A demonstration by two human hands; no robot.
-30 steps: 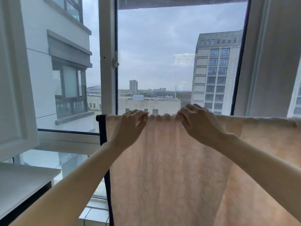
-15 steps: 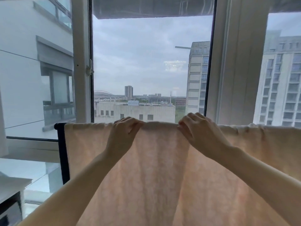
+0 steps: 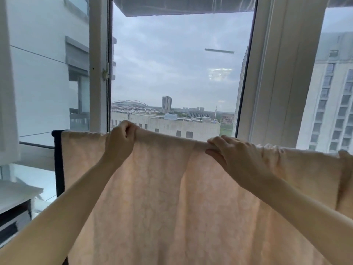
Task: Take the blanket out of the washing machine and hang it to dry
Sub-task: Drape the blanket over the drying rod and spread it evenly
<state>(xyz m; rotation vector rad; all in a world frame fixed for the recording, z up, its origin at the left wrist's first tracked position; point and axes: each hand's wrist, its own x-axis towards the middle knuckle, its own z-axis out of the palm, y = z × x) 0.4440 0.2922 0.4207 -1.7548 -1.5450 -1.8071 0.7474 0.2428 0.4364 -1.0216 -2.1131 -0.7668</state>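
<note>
A pale peach blanket hangs over the top bar of a dark drying rack in front of a large window. It fills the lower half of the view and runs off the right edge. My left hand grips the blanket's top fold in a fist and lifts it slightly above the bar. My right hand pinches the top fold further right, thumb under the cloth and fingers over it. The bar itself is hidden under the cloth except its left end.
White window frames stand close behind the rack, with a wide post at the right. A white shelf or counter sits at the lower left beside the rack's dark upright.
My hands have spread further apart along the top fold. The left hand has closed into a fist and raised the cloth. The view has swung right and the wrinkles between the hands have flattened.
</note>
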